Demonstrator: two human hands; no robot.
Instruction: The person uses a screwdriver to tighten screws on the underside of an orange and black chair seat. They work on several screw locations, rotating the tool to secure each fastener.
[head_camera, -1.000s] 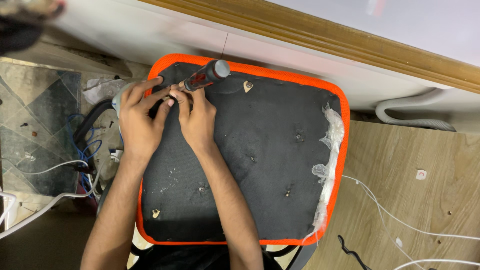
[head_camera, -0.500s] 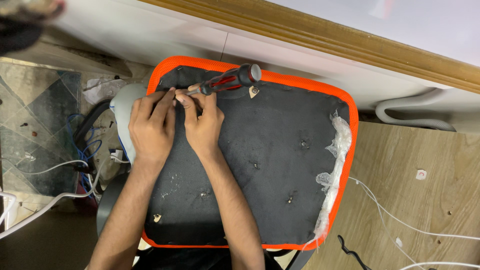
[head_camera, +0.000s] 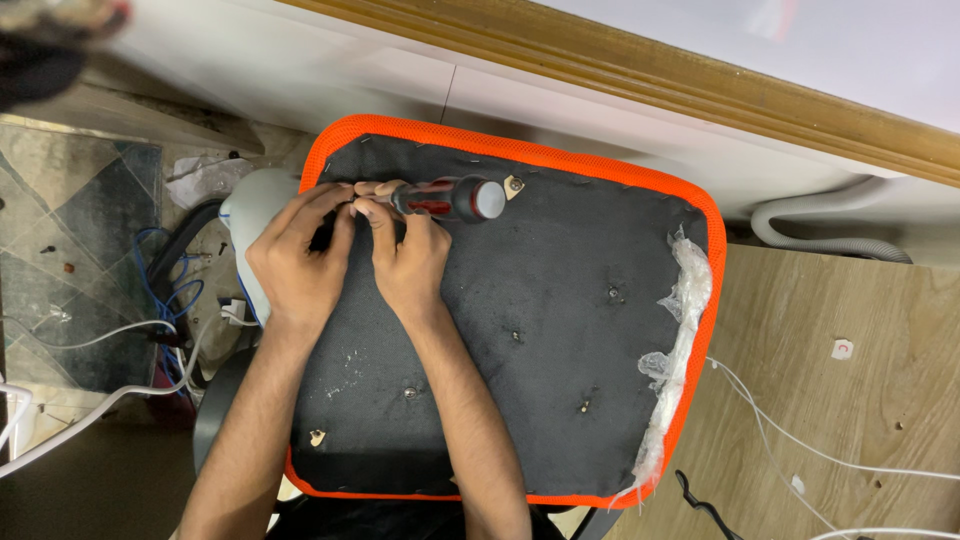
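Observation:
An upturned chair seat (head_camera: 560, 330) with black underside fabric and an orange mesh rim lies below me. My right hand (head_camera: 405, 255) grips a screwdriver (head_camera: 450, 198) with a red and black handle, held nearly flat near the seat's far left corner. My left hand (head_camera: 295, 265) is beside it, fingers pinched at the screwdriver's tip end. The tip itself is hidden by my fingers. Small metal brackets (head_camera: 514, 184) and screw holes dot the black fabric.
Torn clear plastic wrap (head_camera: 680, 340) hangs along the seat's right edge. A wooden board (head_camera: 850, 400) lies to the right with white cables across it. A grey hose (head_camera: 830, 235) runs by the white wall base. Cables and a tiled floor (head_camera: 70, 230) are at left.
The view has shifted, so the seat sits a little differently in frame. The screwdriver handle has swung from pointing up-right to lying nearly level. Both hands stay at the same corner.

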